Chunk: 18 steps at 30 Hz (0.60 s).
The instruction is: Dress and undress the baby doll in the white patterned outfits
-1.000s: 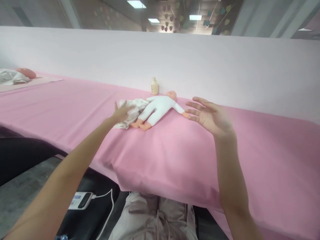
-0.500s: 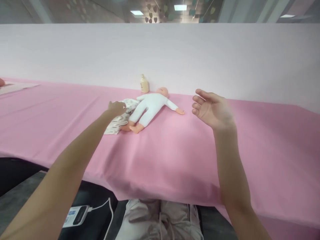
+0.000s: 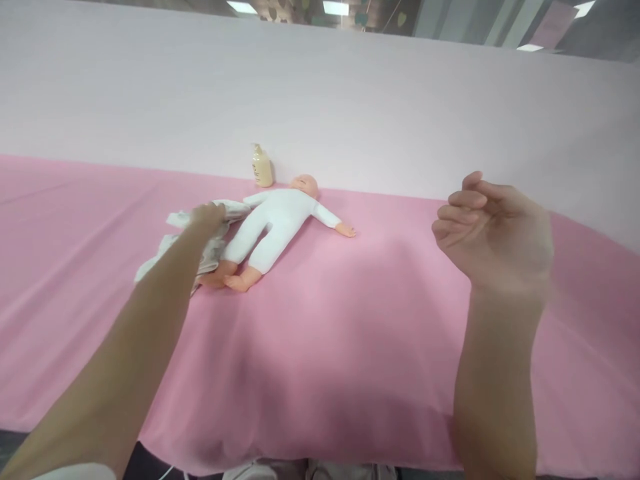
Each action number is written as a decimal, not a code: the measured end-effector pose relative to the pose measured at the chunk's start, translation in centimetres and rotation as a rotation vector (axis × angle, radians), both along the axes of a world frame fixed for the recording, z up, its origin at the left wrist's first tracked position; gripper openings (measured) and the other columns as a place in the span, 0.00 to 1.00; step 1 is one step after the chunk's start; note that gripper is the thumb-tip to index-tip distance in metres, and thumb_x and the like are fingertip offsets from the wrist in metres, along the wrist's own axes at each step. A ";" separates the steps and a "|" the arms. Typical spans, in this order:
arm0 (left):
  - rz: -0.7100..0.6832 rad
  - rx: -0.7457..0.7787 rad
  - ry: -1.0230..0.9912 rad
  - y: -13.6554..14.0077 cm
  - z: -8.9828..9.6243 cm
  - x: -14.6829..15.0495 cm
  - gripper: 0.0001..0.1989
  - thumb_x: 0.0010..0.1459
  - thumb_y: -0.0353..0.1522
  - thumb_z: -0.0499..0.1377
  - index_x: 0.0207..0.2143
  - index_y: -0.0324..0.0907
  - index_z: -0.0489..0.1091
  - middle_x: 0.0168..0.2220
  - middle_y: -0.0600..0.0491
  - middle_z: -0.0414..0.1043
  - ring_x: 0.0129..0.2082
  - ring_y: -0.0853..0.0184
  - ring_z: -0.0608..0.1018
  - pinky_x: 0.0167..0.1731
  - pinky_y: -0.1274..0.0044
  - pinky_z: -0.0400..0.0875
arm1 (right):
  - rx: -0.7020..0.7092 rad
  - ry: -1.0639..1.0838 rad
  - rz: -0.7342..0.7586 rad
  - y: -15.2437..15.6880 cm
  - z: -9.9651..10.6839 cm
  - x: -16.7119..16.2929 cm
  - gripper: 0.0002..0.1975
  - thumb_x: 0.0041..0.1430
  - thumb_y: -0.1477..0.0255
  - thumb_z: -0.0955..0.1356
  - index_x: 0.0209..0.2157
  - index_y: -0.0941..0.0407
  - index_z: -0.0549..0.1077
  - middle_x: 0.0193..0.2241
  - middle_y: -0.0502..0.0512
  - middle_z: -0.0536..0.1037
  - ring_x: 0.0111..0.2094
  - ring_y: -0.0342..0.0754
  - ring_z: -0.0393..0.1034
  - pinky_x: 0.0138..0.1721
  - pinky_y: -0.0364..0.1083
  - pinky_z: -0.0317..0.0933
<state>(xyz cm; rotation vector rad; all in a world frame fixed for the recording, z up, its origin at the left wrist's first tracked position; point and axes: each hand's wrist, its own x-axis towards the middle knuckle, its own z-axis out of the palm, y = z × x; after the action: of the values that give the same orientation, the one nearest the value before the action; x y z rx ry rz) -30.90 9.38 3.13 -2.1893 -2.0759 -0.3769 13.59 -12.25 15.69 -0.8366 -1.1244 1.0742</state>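
Observation:
My left hand (image 3: 209, 217) is closed on crumpled white baby clothes (image 3: 215, 250), which lie beside the doll's legs. Part of the cloth is hidden behind my hand and forearm. The baby doll (image 3: 283, 213), in a white body with bare feet and hands, lies on its back with its head toward the wall and its arms spread. My right hand (image 3: 493, 233) is raised to the right of the doll, apart from it. Its palm shows, the fingers are loosely curled, and nothing is in it.
A cream pump bottle (image 3: 262, 167) stands against the white wall (image 3: 375, 113), just left of the doll's head. Pink cloth (image 3: 350, 347) covers the table and hangs over its front edge, above my legs.
My left hand has pulled the clothes, and they are spread further left. My right hand has moved right, and its fingers have curled in more. The camera view has tilted and come closer.

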 end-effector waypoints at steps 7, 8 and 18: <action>0.183 0.344 -0.178 -1.5 9.9 -0.8 0.38 0.55 0.56 0.36 0.53 0.37 0.56 0.51 0.55 0.66 0.50 0.58 0.61 0.48 0.55 0.54 | -0.125 0.124 0.152 2.0 -2.3 -3.5 0.03 0.54 0.72 0.65 0.28 0.51 0.71 0.20 0.47 0.70 0.23 0.43 0.67 0.28 0.44 0.66; 0.161 0.388 -0.173 -2.6 11.4 0.8 0.36 0.56 0.54 0.38 0.53 0.36 0.58 0.53 0.54 0.65 0.50 0.59 0.62 0.49 0.56 0.54 | -0.161 0.124 0.218 2.5 -3.2 -4.7 0.02 0.53 0.72 0.66 0.29 0.53 0.71 0.20 0.48 0.71 0.23 0.43 0.67 0.29 0.44 0.66; -0.475 0.636 0.220 -23.8 16.0 20.8 0.25 0.64 0.31 0.36 0.60 0.40 0.56 0.50 0.48 0.68 0.46 0.60 0.74 0.38 0.69 0.71 | -0.056 0.238 0.388 0.2 -4.6 -8.5 0.25 0.54 0.46 0.61 0.42 0.51 0.68 0.46 0.56 0.73 0.52 0.54 0.65 0.45 0.55 0.67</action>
<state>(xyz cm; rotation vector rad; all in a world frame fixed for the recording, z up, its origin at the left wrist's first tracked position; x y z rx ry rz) -10.07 -14.39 19.14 -2.1465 -1.0952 -0.6836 5.10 -12.06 11.13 -0.5246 -1.0813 1.4910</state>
